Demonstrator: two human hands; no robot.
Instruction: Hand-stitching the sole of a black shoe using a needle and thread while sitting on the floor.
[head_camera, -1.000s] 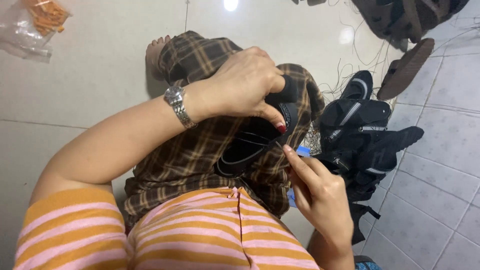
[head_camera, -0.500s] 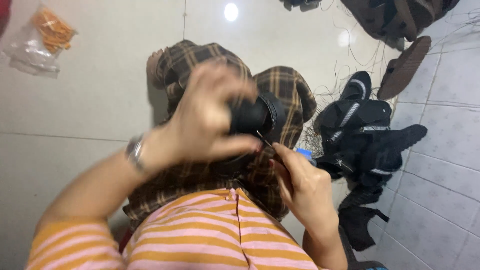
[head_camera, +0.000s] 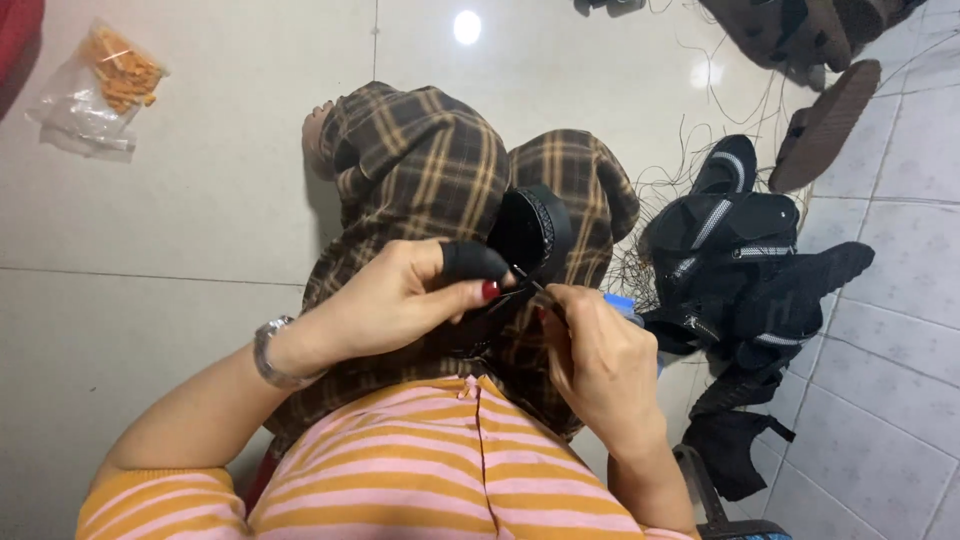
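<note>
Black shoe upper: one piece, dark with a pale stitched band along its curved edge, held upright over the lap between the knees, resting against plaid trousers.

Left hand: closed around the near part of the shoe upper from the left; one finger wears a black fingertip cover, and a red-painted nail shows beside it. A silver wristwatch sits on the wrist.

Right hand: fingers pinched together on a thin needle-like tool, its tip meeting the lower edge of the shoe upper just beside the left fingers. A small blue item shows behind this hand; what it is cannot be told.

Clothing: striped top in orange and pink across the lower frame; a bare foot shows at the far end of the left trouser leg.

Pile of black shoe uppers: several pieces with grey and white strips, heaped on the floor to the person's right, near the knee but apart from both hands. Loose dark threads lie scattered around and beyond the pile.

Brown sole: lying tilted on the floor beyond the pile, with further dark footwear parts at the top edge.

Clear plastic bag: holds small orange pieces, on the floor far left, well apart from the hands.

Floor: pale glossy tiles, reflecting a ceiling light.
</note>
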